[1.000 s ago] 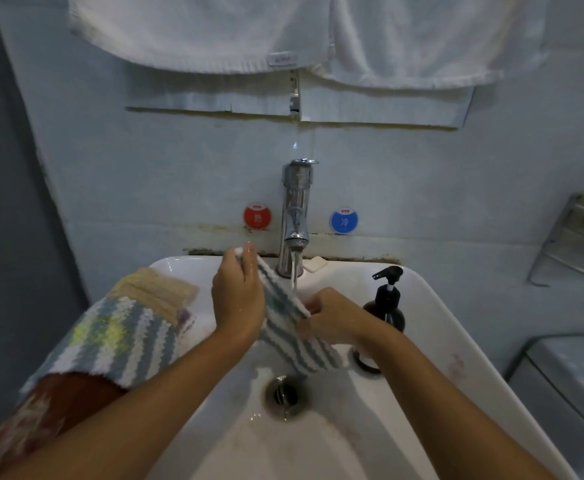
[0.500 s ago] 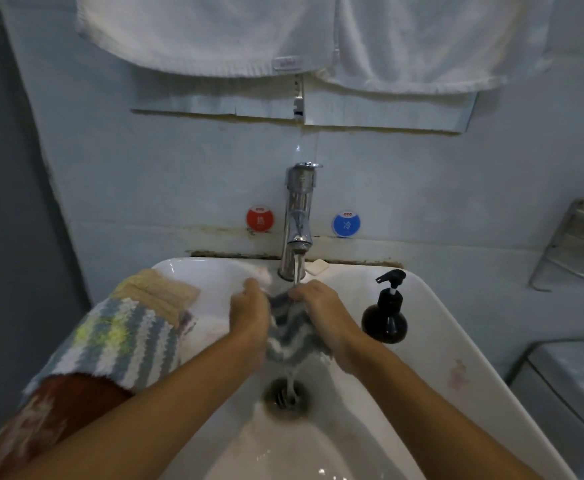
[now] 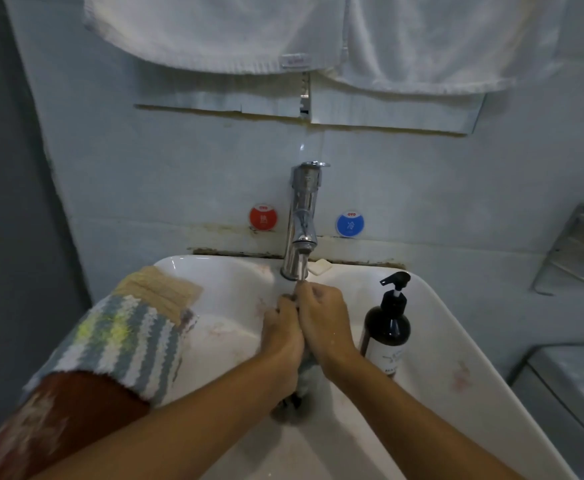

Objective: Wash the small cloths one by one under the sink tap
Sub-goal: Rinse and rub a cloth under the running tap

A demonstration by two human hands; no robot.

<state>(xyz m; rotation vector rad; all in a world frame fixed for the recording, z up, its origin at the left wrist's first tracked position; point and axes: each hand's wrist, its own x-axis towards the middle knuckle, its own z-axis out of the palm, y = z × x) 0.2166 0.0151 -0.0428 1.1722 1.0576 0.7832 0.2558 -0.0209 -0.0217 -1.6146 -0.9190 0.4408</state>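
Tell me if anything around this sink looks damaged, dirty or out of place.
The brown, crumbling seal strip where the white ceramic sink meets the pale wall looks stained and broken. Faint pinkish stains mark the sink's right rim. The pile of striped knitted cloths overhangs the left rim.

A single head-worn wide-angle view looks forward and steeply down from close above the left hand (image 3: 281,336) and right hand (image 3: 325,323). The tap (image 3: 302,220) stands just beyond them, hanging towels (image 3: 283,32) higher up, and the sink (image 3: 432,306) bends around them.
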